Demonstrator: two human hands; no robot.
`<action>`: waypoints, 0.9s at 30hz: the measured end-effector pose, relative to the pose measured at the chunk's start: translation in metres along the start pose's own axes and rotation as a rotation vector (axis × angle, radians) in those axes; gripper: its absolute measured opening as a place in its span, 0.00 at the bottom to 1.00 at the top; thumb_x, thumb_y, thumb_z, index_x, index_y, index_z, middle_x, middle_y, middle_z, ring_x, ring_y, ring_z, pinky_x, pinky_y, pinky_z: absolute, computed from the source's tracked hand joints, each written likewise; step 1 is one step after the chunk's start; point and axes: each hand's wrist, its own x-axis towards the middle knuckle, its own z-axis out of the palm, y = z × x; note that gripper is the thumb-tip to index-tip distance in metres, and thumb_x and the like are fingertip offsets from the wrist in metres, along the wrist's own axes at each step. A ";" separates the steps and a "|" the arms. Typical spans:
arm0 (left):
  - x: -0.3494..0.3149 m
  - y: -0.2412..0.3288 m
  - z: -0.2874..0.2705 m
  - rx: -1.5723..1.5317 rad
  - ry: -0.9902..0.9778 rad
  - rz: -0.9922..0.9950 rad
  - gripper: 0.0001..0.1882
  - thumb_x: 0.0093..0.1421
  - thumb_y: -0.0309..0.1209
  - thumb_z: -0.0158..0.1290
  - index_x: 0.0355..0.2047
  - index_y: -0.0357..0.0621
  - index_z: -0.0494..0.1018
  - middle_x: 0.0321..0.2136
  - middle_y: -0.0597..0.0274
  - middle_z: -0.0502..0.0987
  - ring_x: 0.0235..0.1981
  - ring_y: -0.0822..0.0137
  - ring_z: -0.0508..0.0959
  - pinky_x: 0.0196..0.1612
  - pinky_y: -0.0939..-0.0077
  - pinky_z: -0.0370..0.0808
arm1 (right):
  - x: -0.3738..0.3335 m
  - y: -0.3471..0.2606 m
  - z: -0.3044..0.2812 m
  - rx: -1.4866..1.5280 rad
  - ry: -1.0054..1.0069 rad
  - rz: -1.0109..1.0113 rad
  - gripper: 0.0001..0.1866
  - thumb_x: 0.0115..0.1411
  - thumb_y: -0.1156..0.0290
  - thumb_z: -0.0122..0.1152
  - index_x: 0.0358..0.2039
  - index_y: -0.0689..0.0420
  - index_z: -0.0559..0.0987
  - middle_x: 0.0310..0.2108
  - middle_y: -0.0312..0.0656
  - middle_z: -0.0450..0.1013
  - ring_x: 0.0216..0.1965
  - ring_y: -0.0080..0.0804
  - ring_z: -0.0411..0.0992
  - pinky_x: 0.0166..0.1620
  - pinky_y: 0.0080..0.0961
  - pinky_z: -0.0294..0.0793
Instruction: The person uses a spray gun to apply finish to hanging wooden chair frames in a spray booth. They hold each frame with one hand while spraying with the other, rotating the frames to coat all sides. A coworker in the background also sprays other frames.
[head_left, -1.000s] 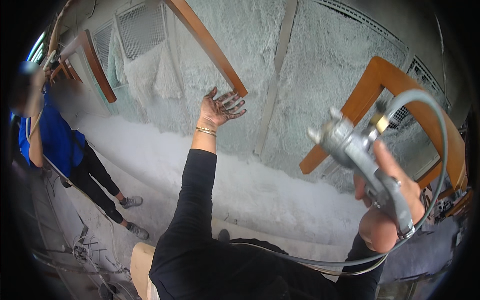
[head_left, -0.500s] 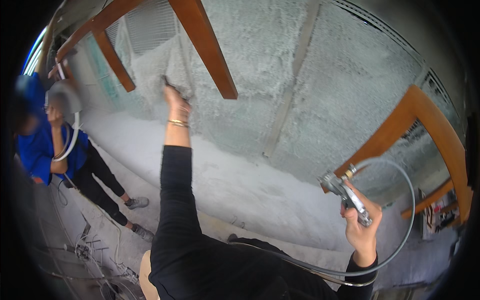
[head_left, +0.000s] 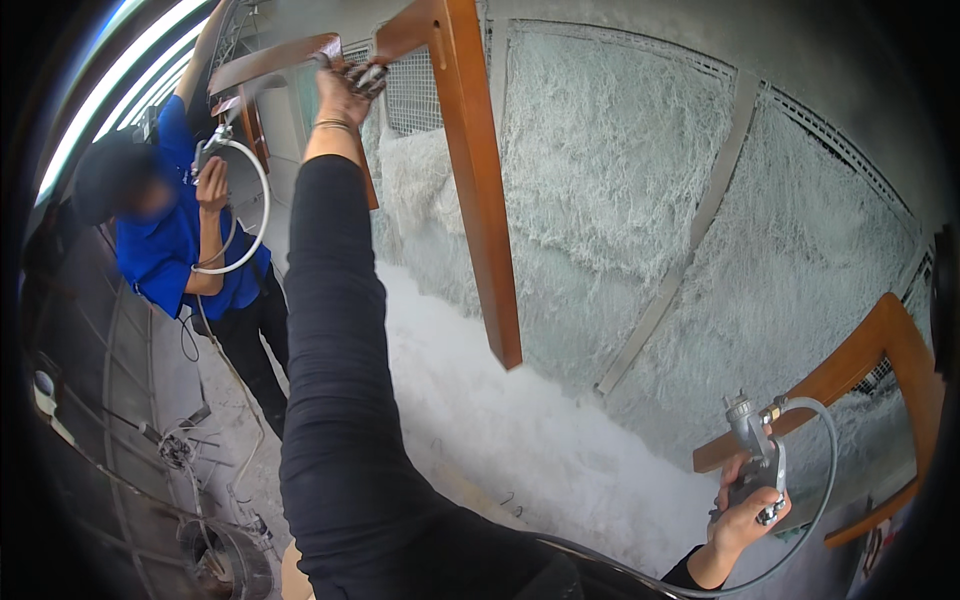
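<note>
Overhead, the left hand (head_left: 345,85), paint-stained, arm in a black sleeve stretched straight up, has its fingers curled onto the top rail of a hanging orange-brown wooden frame (head_left: 480,190). The right hand (head_left: 748,510), low near the lower right corner, is closed around the grip of a grey metal spray gun (head_left: 752,450), nozzle up, with a grey hose (head_left: 825,470) looping from it. A second orange-brown frame (head_left: 880,350) hangs just behind the gun. A co-worker in a blue shirt (head_left: 165,240) stands at left before the overspray-crusted white booth wall (head_left: 620,180).
</note>
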 end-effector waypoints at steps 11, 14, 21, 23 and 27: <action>-0.018 -0.048 0.028 0.335 -0.241 -0.218 0.28 0.72 0.49 0.38 0.57 0.40 0.70 0.48 0.58 0.75 0.45 0.64 0.74 0.58 0.56 0.73 | -0.005 -0.024 -0.001 -0.016 0.123 -0.062 0.50 0.63 0.31 0.47 0.59 0.73 0.67 0.19 0.38 0.66 0.16 0.17 0.60 0.14 0.13 0.52; -0.035 -0.047 0.015 0.175 -0.354 -0.294 0.25 0.73 0.41 0.38 0.61 0.35 0.65 0.50 0.52 0.73 0.50 0.59 0.75 0.58 0.56 0.78 | -0.003 -0.037 -0.001 -0.005 0.251 -0.041 0.62 0.53 0.20 0.43 0.62 0.72 0.63 0.22 0.37 0.64 0.20 0.18 0.60 0.15 0.13 0.52; -0.060 -0.024 -0.039 -0.026 -0.320 -0.281 0.23 0.73 0.35 0.42 0.61 0.32 0.62 0.57 0.43 0.69 0.58 0.51 0.72 0.63 0.53 0.73 | 0.000 -0.056 0.008 0.030 0.409 -0.140 0.77 0.37 0.09 0.34 0.65 0.72 0.60 0.21 0.34 0.61 0.19 0.18 0.56 0.17 0.14 0.53; -0.059 -0.013 -0.058 -0.069 -0.208 -0.292 0.22 0.70 0.35 0.50 0.60 0.36 0.65 0.53 0.47 0.72 0.54 0.54 0.74 0.63 0.53 0.72 | 0.002 -0.054 0.011 0.080 0.358 -0.160 0.76 0.38 0.09 0.33 0.65 0.72 0.61 0.20 0.34 0.61 0.17 0.19 0.56 0.17 0.14 0.53; -0.057 0.010 -0.085 -0.087 -0.272 -0.189 0.23 0.66 0.36 0.57 0.58 0.41 0.70 0.49 0.51 0.75 0.48 0.57 0.76 0.57 0.59 0.77 | 0.012 -0.048 0.022 0.053 0.141 -0.270 0.66 0.50 0.15 0.33 0.61 0.72 0.68 0.19 0.37 0.67 0.16 0.19 0.59 0.18 0.15 0.54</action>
